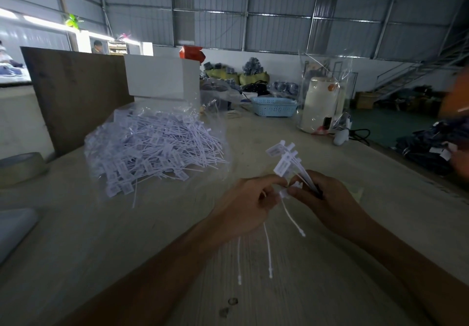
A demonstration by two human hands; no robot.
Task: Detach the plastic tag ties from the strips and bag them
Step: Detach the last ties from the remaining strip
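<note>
one roll of tape [20,166] sits at the far left of the table [127,237]. right of it, one clear bag [154,145] holds a pile of white tag ties, too many to count. near centre, the left hand [243,206] pinches loose ties [266,247], two tails hanging. the right hand [327,199] grips one strip of ties [286,161].

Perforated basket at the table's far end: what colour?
Light blue basket, best seen in the head view.
</note>
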